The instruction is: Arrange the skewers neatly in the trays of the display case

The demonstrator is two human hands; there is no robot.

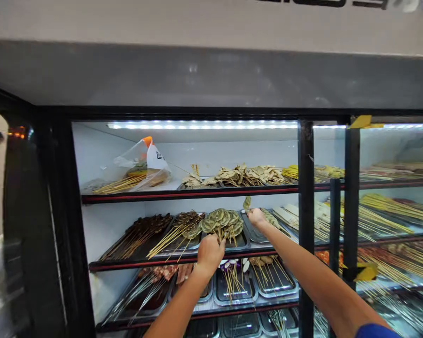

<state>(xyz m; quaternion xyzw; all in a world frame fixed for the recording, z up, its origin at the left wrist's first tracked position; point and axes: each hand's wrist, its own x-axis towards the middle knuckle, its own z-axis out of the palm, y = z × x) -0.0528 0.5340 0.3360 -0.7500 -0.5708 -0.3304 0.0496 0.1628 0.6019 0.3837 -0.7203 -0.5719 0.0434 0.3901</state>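
Note:
Both my arms reach into an open lit display fridge. My left hand point(209, 254) is closed around the sticks of a bunch of green sliced-vegetable skewers point(221, 221) over a metal tray point(243, 243) on the middle shelf. My right hand point(257, 217) reaches farther back over the neighbouring tray point(254, 233) and pinches a skewer with a green piece point(247, 202) sticking up above it.
Dark meat skewers point(144, 230) and brown skewers point(183, 224) lie to the left on the same shelf. A plastic bag of skewers point(141, 171) sits on the top shelf. Black door frames point(306, 220) stand to the right; lower shelves hold more trays point(234, 286).

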